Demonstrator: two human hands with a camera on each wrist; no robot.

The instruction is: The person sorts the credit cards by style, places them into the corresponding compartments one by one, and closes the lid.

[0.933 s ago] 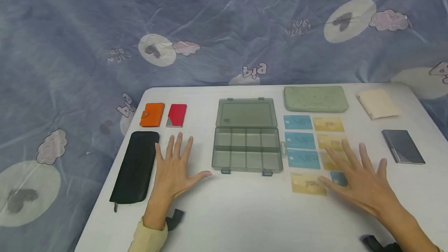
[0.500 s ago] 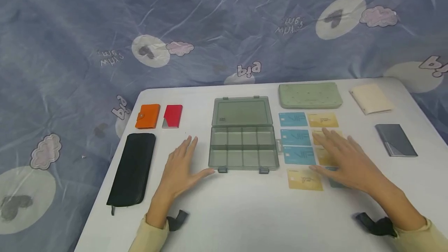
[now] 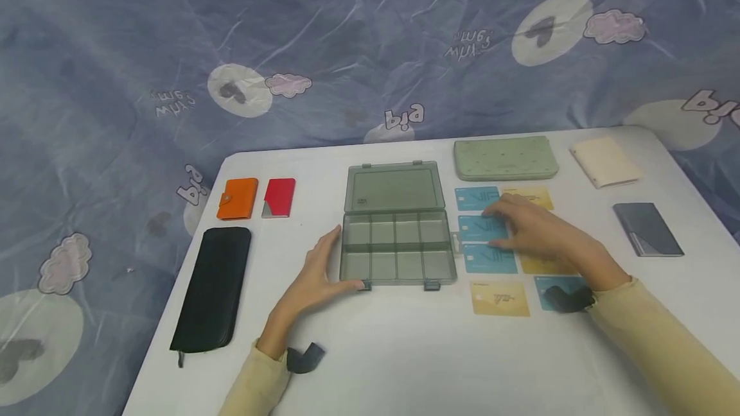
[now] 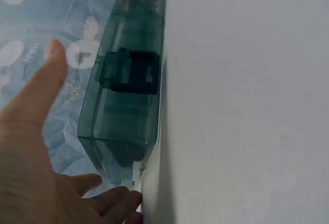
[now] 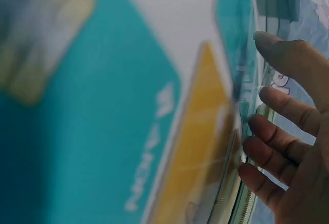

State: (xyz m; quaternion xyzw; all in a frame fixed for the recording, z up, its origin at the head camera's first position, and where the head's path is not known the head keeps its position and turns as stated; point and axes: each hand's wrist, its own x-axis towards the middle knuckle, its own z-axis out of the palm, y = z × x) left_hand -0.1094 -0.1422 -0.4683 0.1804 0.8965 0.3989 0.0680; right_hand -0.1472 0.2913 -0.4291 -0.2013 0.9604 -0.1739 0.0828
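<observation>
A clear green divided plastic box (image 3: 397,248) lies with its lid folded back at the table's middle. My left hand (image 3: 313,282) curves around its front-left corner, thumb by the front latch and fingers along the left side; in the left wrist view the hand stands beside the box (image 4: 123,121), thumb apart from it. My right hand (image 3: 537,231) hovers over the rows of cards, fingers loosely bent above a blue VIP card (image 3: 478,228). It hides parts of the yellow cards behind it. The right wrist view shows bent fingers (image 5: 280,139) with nothing visibly between them, past a blue card (image 5: 97,111).
At the left lie a black zip wallet (image 3: 212,291), an orange card holder (image 3: 237,198) and a red one (image 3: 279,198). At the right are a green wallet (image 3: 505,158), a cream wallet (image 3: 607,162) and a dark grey card holder (image 3: 647,229). A yellow card (image 3: 500,298) lies in front.
My left hand has moved right to the box's front-left corner. The right hand has moved forward and left over the blue cards, its spread fingers now bent.
</observation>
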